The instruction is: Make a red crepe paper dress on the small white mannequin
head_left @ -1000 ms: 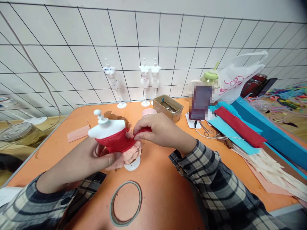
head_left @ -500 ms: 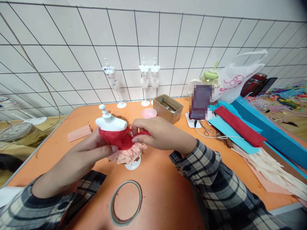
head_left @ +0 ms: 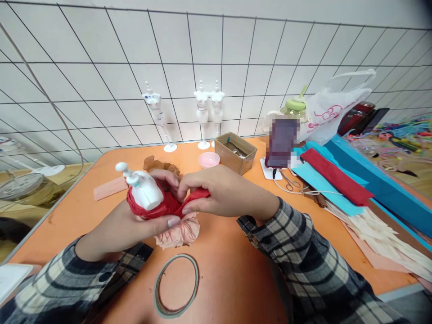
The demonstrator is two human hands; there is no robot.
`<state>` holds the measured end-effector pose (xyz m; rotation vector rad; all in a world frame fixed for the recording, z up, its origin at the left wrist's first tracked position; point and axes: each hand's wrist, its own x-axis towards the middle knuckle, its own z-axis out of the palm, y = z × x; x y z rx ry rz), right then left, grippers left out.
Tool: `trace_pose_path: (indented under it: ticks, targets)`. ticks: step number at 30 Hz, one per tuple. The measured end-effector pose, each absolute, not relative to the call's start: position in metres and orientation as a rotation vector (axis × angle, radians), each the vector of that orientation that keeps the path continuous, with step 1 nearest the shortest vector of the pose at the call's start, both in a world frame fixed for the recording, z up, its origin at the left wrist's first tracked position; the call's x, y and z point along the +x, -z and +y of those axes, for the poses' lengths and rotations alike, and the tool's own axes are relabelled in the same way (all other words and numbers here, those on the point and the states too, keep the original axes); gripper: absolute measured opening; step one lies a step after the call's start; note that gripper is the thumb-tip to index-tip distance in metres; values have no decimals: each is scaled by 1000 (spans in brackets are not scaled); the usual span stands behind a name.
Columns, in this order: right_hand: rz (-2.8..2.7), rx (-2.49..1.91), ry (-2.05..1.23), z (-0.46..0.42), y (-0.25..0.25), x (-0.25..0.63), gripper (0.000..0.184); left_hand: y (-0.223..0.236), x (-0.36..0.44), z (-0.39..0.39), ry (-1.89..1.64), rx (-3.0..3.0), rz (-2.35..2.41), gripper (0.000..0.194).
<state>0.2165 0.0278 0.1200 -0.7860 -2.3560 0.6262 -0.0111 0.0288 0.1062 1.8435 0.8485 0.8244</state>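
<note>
A small white mannequin (head_left: 147,192) tilts toward me and to the left, its torso wrapped in red crepe paper (head_left: 172,205). Below the red wrap flares a ruffled pink paper skirt (head_left: 180,231). My left hand (head_left: 130,229) is closed round the wrapped body, thumb along the near side and fingers behind. Between thumb and fingers, my right hand (head_left: 216,191) pinches the loose end of the red paper and draws it out to the right. The mannequin's base is hidden in this view.
A roll of tape (head_left: 177,285) lies in front of me. Behind are crumpled brown paper (head_left: 162,165), a pink paper strip (head_left: 110,188), a pink bowl (head_left: 209,160), a cardboard box (head_left: 236,153) and other mannequins (head_left: 202,110). Scissors (head_left: 290,182) and coloured paper sheets (head_left: 337,177) lie right.
The mannequin has tipped over to the left and toward me, and its white base is no longer visible. My left hand has shifted right with it; my right hand keeps its pinch.
</note>
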Motion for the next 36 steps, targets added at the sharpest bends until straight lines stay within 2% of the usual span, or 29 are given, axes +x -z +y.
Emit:
trace_pose_path:
  ticks: [3,5,8,13,20,26,36]
  targets:
    - [-2341,-824,-584,26,-122,217,12,-106,-17,32,-787,1890,843,55]
    - [-2354,-831,-548,24,-124,217,4,-106,-18,34,-749,1930,823,46]
    - [-2370,-851,-539,24,-127,216,7,-105,-16,35,-769,1945,811,28]
    - [-2399,-845,-578,24,-127,214,4,-106,-15,30,-769,1867,796,27]
    - [-2371,-851,-584,26,-125,216,6,-115,-27,38,-673,1954,883,43]
    - [-2363,-853,-613,27,-122,217,4,-119,-46,47,-491,2255,811,45]
    - [-2267,-927,-834,26,-123,219,8,-118,-50,47,-479,2419,819,53]
